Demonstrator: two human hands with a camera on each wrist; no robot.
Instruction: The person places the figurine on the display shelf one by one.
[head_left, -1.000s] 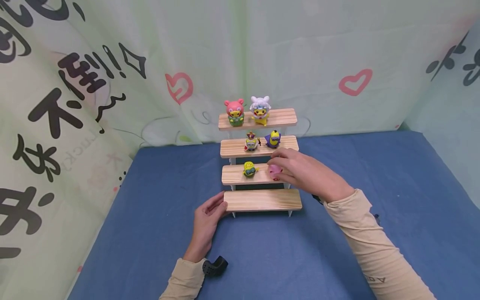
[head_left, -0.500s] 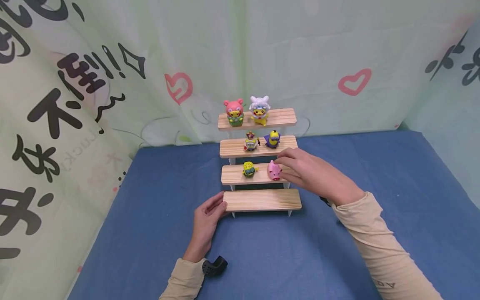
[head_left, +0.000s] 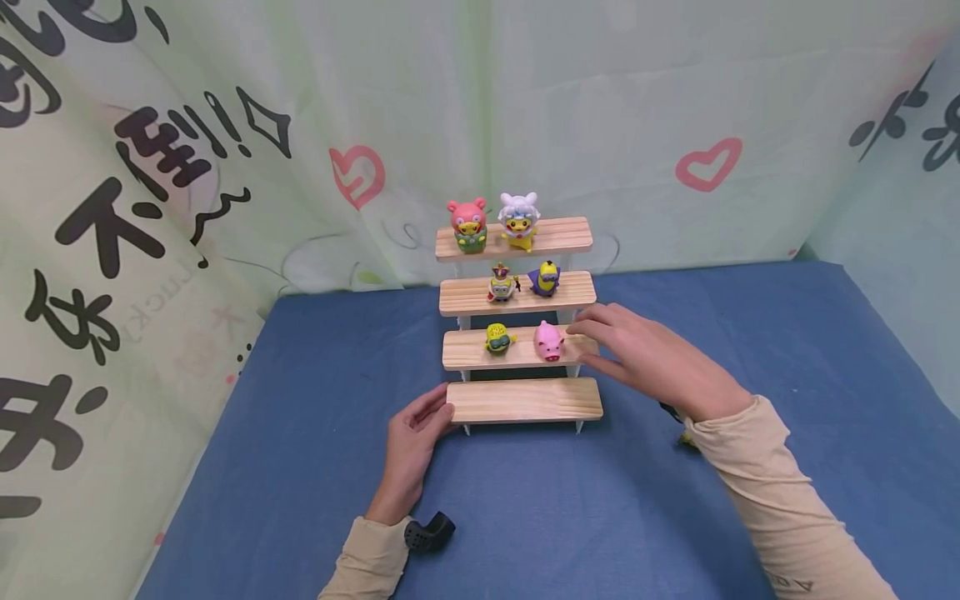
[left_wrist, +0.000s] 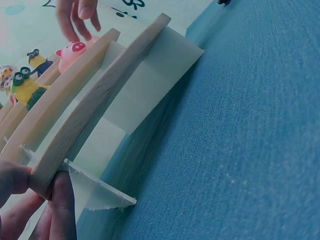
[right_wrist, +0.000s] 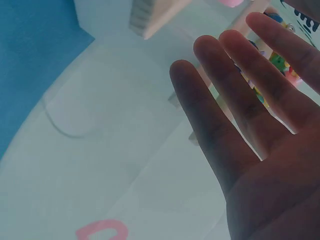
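Observation:
A four-tier wooden display stand [head_left: 525, 400] stands on the blue cloth. My left hand [head_left: 411, 446] pinches the left end of its lowest board, thumb on top and fingers beneath, as the left wrist view shows. On the second board from the bottom sits a pink pig figurine [head_left: 550, 343], right of a yellow minion figurine [head_left: 498, 339] with dark goggles. Just right of the pig is my right hand [head_left: 652, 358], holding nothing. Its fingers [right_wrist: 240, 95] are spread and fairly straight in the right wrist view.
A crowned minion [head_left: 502, 283] and a purple-caped minion [head_left: 546, 278] stand one tier higher. The top board bears a pink-hooded figurine [head_left: 469, 225] and a white-hooded one [head_left: 520, 222]. A small yellowish thing [head_left: 687, 440] shows beside the right sleeve. A printed curtain [head_left: 600, 100] hangs behind.
My right hand has let go of the pink pig and drawn back to the right, leaving it on the board. The left hand keeps its grip. The yellowish thing by the sleeve has come into sight.

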